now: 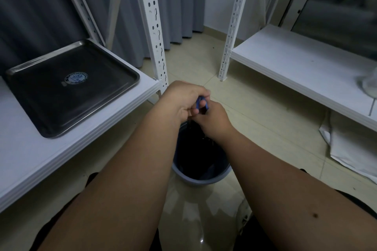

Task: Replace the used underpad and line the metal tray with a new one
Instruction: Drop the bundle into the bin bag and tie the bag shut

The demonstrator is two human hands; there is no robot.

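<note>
Both hands over grey waste bin [201,177]: L hand [183,100] & R hand [214,118] curled together, gripping small blue item [201,101], mostly hidden. Metal tray [71,87] bare on white shelf [30,159], left of bin.

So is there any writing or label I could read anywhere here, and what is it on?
Round blue and white sticker in the middle of the metal tray: it seems to carry print around its edge, but it is too small and blurred to read.
No other words, numbers or signs show anywhere in the picture.
</note>
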